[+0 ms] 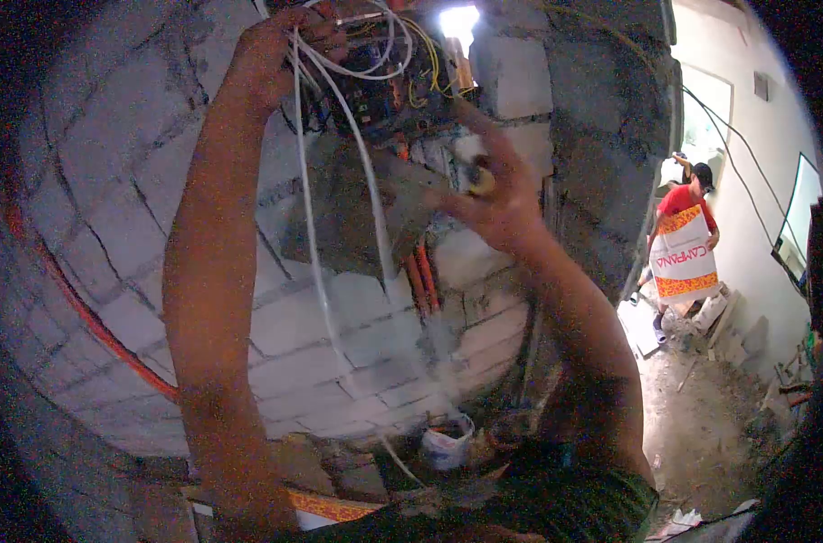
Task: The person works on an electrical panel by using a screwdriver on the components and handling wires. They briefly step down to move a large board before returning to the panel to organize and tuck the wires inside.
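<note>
My left hand [280,50] is raised to the top of a wall opening and grips a bundle of white cables [312,181] that hang down the block wall. The opening is an electrical box [384,81] crammed with yellow, white and orange wires. My right hand [493,195] is held just right of the box, fingers spread, with a small round yellowish object [480,181] pinched between thumb and fingers. What that object is cannot be made out.
Grey block wall [113,181] with an orange conduit [76,308] curving across it. Orange tubes [420,281] drop below the box. A white bucket [447,443] stands at the wall's foot. A person [687,240] carrying a printed sack stands in the rubble-strewn corridor at right.
</note>
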`<control>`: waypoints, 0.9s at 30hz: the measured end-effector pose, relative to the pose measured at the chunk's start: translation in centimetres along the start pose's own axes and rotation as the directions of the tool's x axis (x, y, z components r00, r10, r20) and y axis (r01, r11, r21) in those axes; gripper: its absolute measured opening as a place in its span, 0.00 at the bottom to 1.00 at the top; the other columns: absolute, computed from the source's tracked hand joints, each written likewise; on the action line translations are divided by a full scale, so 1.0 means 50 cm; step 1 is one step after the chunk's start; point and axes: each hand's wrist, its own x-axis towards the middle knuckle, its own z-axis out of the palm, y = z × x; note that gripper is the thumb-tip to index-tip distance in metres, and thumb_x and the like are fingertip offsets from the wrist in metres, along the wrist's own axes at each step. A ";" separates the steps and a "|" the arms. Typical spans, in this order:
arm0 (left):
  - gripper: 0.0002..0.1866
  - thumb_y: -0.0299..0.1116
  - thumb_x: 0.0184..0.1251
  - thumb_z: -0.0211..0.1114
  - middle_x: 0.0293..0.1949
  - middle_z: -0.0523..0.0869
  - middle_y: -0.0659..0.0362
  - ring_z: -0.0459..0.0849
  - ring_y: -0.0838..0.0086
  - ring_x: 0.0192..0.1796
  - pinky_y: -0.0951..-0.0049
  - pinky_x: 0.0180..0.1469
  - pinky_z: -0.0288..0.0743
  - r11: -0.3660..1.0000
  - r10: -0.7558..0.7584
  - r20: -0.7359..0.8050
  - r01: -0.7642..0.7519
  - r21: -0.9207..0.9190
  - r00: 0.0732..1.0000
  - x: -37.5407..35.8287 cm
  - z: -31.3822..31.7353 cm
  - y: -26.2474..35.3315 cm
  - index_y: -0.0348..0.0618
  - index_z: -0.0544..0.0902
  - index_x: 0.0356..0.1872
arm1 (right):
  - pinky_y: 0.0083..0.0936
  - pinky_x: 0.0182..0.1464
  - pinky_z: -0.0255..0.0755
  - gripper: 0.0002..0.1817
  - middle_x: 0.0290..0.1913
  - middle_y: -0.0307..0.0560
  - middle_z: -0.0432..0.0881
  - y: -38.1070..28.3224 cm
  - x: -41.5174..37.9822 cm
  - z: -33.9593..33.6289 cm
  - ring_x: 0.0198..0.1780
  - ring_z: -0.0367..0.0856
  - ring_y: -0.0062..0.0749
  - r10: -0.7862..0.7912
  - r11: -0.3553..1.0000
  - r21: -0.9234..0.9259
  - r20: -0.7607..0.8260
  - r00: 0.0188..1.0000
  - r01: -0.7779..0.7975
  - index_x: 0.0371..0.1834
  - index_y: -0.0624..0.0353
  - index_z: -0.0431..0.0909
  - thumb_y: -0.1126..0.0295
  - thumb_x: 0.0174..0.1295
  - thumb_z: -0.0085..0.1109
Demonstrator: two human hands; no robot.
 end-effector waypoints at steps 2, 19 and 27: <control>0.13 0.33 0.71 0.52 0.34 0.84 0.45 0.87 0.53 0.37 0.53 0.37 0.82 1.000 0.009 0.018 -0.008 -0.010 1.000 0.016 0.050 -0.012 0.34 0.77 0.47 | 0.38 0.63 0.67 0.40 0.57 0.53 0.77 -0.005 0.048 0.007 0.59 0.74 0.42 0.285 0.959 -0.058 0.187 0.940 -0.279 0.63 0.62 0.69 0.50 0.52 0.72; 0.08 0.35 0.70 0.57 0.21 0.74 0.62 0.67 0.75 0.17 0.75 0.21 0.68 0.992 0.073 -0.226 -0.094 -0.085 0.971 -0.037 -0.094 0.121 0.41 0.78 0.37 | 0.30 0.40 0.78 0.35 0.34 0.45 0.83 0.158 -0.140 -0.056 0.33 0.81 0.34 0.509 0.651 0.038 0.719 0.473 -0.758 0.55 0.66 0.71 0.47 0.56 0.68; 0.10 0.39 0.71 0.58 0.14 0.65 0.70 0.56 0.84 0.12 0.80 0.14 0.53 0.998 -0.012 0.037 0.014 -0.055 0.999 -0.060 -0.083 0.149 0.47 0.77 0.30 | 0.28 0.40 0.77 0.12 0.33 0.42 0.84 0.308 0.203 -0.236 0.35 0.81 0.26 0.321 0.896 -0.410 0.338 0.885 -0.168 0.40 0.54 0.83 0.59 0.65 0.58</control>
